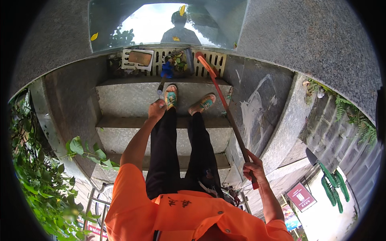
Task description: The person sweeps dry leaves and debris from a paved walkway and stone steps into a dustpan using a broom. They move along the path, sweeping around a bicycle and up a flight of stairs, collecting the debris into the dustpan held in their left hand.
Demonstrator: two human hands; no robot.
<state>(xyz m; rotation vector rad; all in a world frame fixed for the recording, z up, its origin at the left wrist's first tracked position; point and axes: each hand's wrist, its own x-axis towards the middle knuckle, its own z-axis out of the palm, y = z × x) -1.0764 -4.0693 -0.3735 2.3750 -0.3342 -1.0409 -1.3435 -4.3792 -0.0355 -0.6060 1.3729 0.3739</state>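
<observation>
My left hand (157, 108) is closed around the handle of a long-handled dustpan (189, 58). A blue joint links that handle to the grey pan, which rests over the drain grate and has leaves (177, 62) in and around it. In my right hand (255, 168) is the upper end of a long dark-red stick with an orange-red head (207, 65), whose exact kind I cannot make out. It slants away to the far grate, with its head just right of the pan. My feet in sandals (171, 96) stand on the upper step.
Stone steps (140, 138) descend behind me between curved side walls. A slotted pale grate (219, 60) crosses ahead, with a brown block (140, 58) at its left. Beyond, a reflective panel (108, 32) bears yellow leaves. Leafy plants (40, 172) crowd the left; a red sign (300, 197) stands right.
</observation>
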